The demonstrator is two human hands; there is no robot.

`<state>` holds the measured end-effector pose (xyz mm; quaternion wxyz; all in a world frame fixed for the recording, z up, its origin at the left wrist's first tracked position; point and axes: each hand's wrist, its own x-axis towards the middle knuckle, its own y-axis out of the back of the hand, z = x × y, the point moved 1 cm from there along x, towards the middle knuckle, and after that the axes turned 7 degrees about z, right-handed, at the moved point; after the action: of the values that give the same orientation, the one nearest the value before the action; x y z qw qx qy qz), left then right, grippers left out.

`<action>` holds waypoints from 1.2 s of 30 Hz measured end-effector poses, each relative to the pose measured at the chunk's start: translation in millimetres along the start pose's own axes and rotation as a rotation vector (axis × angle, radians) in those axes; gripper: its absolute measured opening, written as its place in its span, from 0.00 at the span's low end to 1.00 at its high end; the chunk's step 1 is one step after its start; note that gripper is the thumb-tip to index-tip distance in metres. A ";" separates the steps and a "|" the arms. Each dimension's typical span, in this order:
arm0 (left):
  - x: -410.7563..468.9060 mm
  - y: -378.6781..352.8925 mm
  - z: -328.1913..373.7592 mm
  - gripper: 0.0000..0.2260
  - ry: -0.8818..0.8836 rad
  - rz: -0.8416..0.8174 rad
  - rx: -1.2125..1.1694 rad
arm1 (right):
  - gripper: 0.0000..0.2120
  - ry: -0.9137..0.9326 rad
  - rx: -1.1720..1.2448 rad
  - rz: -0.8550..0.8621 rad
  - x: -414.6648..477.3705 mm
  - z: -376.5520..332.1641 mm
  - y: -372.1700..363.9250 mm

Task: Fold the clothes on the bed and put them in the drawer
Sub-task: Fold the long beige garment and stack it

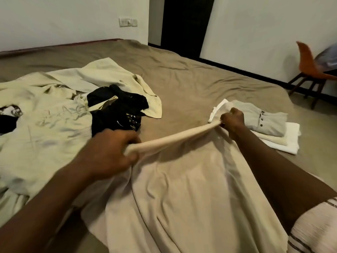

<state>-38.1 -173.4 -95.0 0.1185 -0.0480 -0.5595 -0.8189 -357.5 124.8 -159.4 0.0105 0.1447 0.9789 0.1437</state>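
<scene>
Head view. A cream cloth garment (191,189) lies on the bed with a brown wrinkled sheet (200,79), directly in front of the person, its body spreading from the hands back towards the viewer.

The left hand (109,152) is curled round 1 end of the garment's far edge. The right hand (232,120) is fisted round the other end. Both hands grip cloth; neither is spread.

Between the 2 hands the gathered edge (173,138) runs as a taut band. This band is the governing axis: it slants from near-left to far-right, so the left hand sits closer to the body and the right hand is extended farther out. The rest of the garment trails below the band in loose folds.

A stack of folded pale garments (269,125) lies just beyond the right hand, which is the nearer hand to it. A heap of unfolded pale yellow-green garments (45,115), with a black crumpled garment (118,106) on it, lies to the left, nearer the left hand.

Judgement: folding of this garment has barely begun, and squaring the band to the body would probably ease the first fold. No drawer is in view.
</scene>
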 end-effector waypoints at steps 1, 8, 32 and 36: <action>-8.7 -4.0 15.9 0.14 -0.033 -0.098 0.114 | 0.15 -0.003 -0.015 -0.014 -6.2 6.6 14.6; -53.6 -62.8 78.1 0.16 -0.136 -0.400 0.389 | 0.23 -0.029 -0.309 -0.150 -34.1 64.6 68.2; 30.8 -136.5 11.6 0.17 0.260 0.034 0.056 | 0.10 0.156 -0.513 0.123 49.2 53.4 -13.3; 31.1 -137.8 0.8 0.20 0.243 0.081 -0.112 | 0.04 0.021 0.097 0.298 47.9 40.8 -20.0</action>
<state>-102.4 -129.4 -212.8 0.2156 0.0224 -0.4921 -0.8431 -406.4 131.5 -203.2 -0.0282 0.2870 0.9525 0.0977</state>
